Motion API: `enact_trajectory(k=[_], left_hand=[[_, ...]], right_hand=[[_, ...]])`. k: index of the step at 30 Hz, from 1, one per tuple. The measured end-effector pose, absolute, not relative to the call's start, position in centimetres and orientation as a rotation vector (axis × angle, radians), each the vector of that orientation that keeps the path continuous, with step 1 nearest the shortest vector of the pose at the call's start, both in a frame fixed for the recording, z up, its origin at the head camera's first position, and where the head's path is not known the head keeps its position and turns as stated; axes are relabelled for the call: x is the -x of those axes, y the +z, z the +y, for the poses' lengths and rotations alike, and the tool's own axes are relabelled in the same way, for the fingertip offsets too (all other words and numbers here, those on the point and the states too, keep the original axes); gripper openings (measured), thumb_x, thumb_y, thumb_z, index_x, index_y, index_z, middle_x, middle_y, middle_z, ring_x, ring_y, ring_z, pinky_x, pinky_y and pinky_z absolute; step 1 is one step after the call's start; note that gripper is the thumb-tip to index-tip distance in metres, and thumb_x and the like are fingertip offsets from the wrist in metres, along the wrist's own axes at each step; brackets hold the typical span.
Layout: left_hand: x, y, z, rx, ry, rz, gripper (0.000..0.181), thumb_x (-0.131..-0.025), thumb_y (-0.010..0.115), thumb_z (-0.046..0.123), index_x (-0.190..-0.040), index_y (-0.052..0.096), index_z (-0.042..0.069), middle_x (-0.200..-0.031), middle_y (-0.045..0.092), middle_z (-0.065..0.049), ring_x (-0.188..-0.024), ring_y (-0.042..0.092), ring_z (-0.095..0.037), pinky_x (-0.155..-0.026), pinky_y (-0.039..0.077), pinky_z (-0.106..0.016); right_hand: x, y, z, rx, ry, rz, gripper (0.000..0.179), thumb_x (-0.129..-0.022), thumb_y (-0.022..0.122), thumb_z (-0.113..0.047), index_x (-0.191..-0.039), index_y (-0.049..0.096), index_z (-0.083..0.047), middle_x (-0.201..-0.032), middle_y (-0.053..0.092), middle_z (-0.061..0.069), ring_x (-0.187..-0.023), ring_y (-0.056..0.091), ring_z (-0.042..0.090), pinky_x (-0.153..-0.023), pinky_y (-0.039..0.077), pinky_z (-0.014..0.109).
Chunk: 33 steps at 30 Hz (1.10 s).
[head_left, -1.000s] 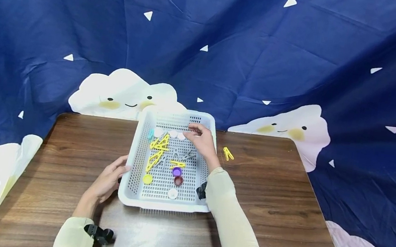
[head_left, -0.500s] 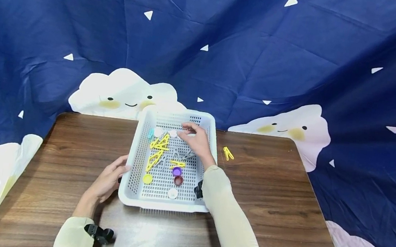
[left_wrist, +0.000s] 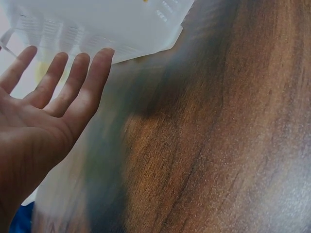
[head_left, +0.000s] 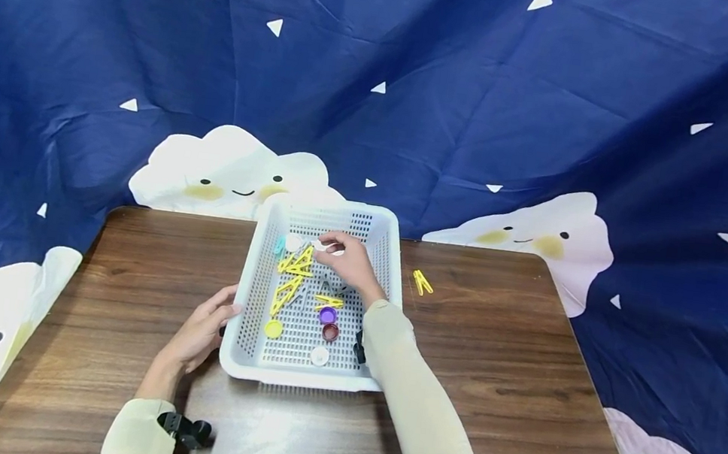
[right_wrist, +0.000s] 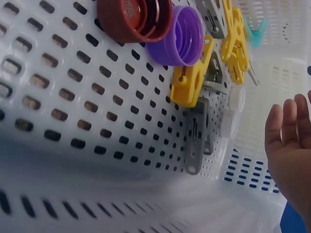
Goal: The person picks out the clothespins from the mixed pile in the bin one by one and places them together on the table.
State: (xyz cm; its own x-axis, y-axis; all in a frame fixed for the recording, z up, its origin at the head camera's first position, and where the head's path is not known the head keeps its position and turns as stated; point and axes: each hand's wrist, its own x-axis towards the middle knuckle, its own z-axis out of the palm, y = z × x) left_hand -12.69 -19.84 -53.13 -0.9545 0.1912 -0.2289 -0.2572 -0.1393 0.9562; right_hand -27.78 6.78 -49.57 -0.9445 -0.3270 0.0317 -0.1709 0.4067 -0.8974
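Note:
My left hand (head_left: 201, 332) rests against the left side of a white perforated basket (head_left: 307, 380); in the left wrist view its extended fingers (left_wrist: 77, 80) meet the basket wall. Inside the far half of the basket, my right hand (head_left: 349, 261) hovers with loosely bent fingers over white bottle caps (right_wrist: 230, 124). Nothing shows in its grasp, though the thumb is out of the right wrist view. Around it lie yellow clothespins (head_left: 287, 293), grey clothespins (right_wrist: 196, 136) and a teal clip (head_left: 279, 245). Nearer are purple (head_left: 327, 316), dark red (head_left: 330, 331), yellow (head_left: 273, 329) and white (head_left: 319, 356) caps.
One yellow clothespin (head_left: 422, 283) lies outside the basket, on the brown wooden table (head_left: 507, 396) to the right. A dark blue cloth (head_left: 413, 51) printed with clouds hangs behind the table. The basket's raised walls surround the right hand.
My right hand has moved left across the far part of the basket, over the row of white caps. The left hand and the basket stay in place.

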Motion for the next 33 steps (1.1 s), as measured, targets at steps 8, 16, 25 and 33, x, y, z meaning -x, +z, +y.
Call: enact_trajectory(k=[8, 16, 25, 33], left_hand=[[12.8, -52.9, -19.9, 0.086, 2.163, 1.843, 0.052, -0.106, 0.045, 0.017, -0.156, 0.033, 0.006, -0.15, 0.037, -0.028, -0.125, 0.052, -0.036, -0.088, 0.054, -0.05], [12.7, -53.0, -20.0, 0.097, 2.159, 1.84, 0.053, -0.106, 0.045, 0.018, -0.156, 0.033, 0.005, -0.149, 0.039, -0.03, -0.123, 0.055, -0.035, -0.088, 0.054, -0.049], [12.7, -53.2, -19.9, 0.098, 2.155, 1.841, 0.053, -0.106, 0.045, 0.018, -0.156, 0.032, 0.006, -0.151, 0.038, -0.029, -0.125, 0.053, -0.036, -0.09, 0.053, -0.051], [12.8, -53.1, -19.9, 0.092, 2.156, 1.829, 0.055, -0.106, 0.046, 0.018, -0.157, 0.031, 0.006, -0.151, 0.037, -0.03, -0.125, 0.054, -0.036, -0.09, 0.054, -0.052]], right_hand=[[27.9, -50.2, 5.8, 0.513, -1.475, 2.533, 0.036, -0.09, 0.076, -0.015, -0.124, 0.069, -0.004, -0.121, 0.067, 0.012, -0.105, 0.061, 0.023, -0.092, 0.05, 0.038], [28.0, -51.7, 5.0, 0.499, -1.414, 2.522, 0.036, -0.09, 0.077, -0.017, -0.123, 0.071, -0.006, -0.122, 0.068, 0.011, -0.104, 0.061, 0.023, -0.093, 0.049, 0.039], [28.4, -52.8, 4.6, 0.428, -1.278, 2.532, 0.035, -0.087, 0.08, -0.019, -0.121, 0.074, -0.012, -0.112, 0.068, 0.006, -0.096, 0.059, 0.016, -0.089, 0.048, 0.035], [28.6, -53.2, 4.4, 0.38, -1.144, 2.568, 0.03, -0.086, 0.081, -0.021, -0.116, 0.075, -0.018, -0.113, 0.065, -0.001, -0.099, 0.059, 0.016, -0.089, 0.048, 0.034]])
